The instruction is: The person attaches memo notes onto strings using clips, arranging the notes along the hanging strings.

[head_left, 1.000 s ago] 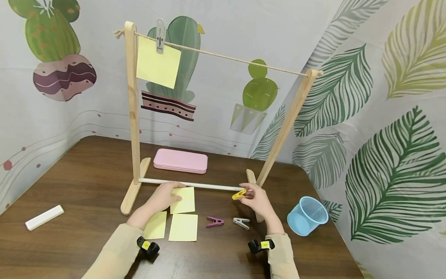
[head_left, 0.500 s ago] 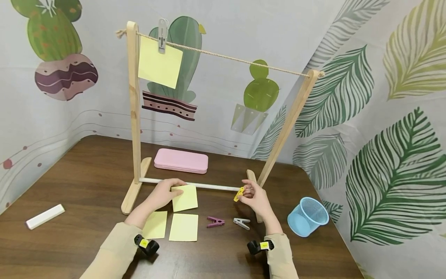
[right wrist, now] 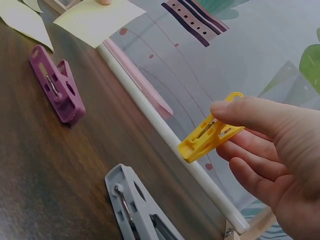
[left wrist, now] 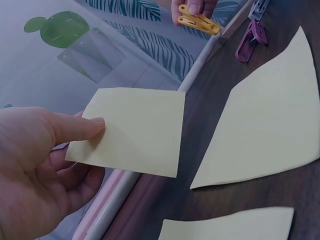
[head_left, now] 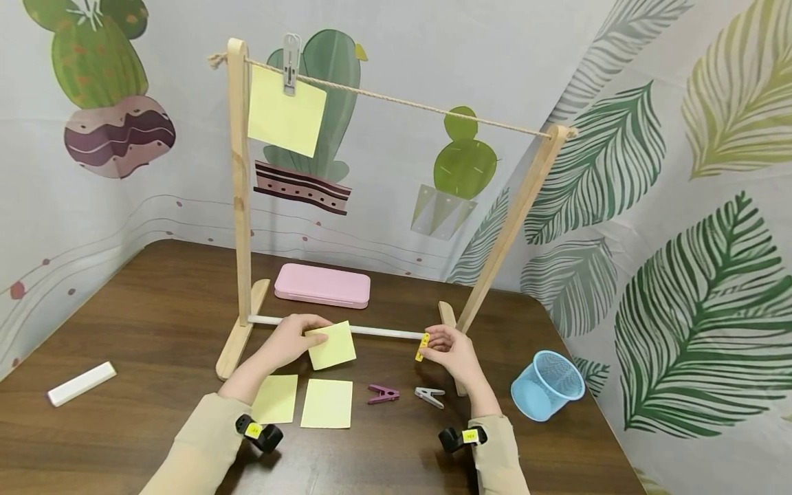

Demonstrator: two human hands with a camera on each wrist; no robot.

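My left hand (head_left: 295,342) pinches a yellow sticky note (left wrist: 137,132) by its left edge, thumb on top, and holds it tilted above the table. My right hand (head_left: 454,350) grips a yellow clothespin (right wrist: 212,132) between thumb and fingers, near the right end of the white bar. Two more yellow notes lie on the table, a left note (head_left: 276,399) and a right note (head_left: 326,404). A purple clothespin (head_left: 383,394) and a grey clothespin (head_left: 430,396) lie below my right hand. Another note (head_left: 286,113) hangs from the rope under a grey clip (head_left: 291,65).
A wooden frame (head_left: 240,199) with a rope (head_left: 396,101) across its top and a white bar (head_left: 386,333) low down stands before me. Behind it lies a pink case (head_left: 322,285). A blue mesh cup (head_left: 547,386) stands right; a white stick (head_left: 82,383) lies left.
My left hand has raised the sticky note off the table and tilted it, moving it slightly right. In my right hand the yellow clothespin has turned from slanted to nearly upright.
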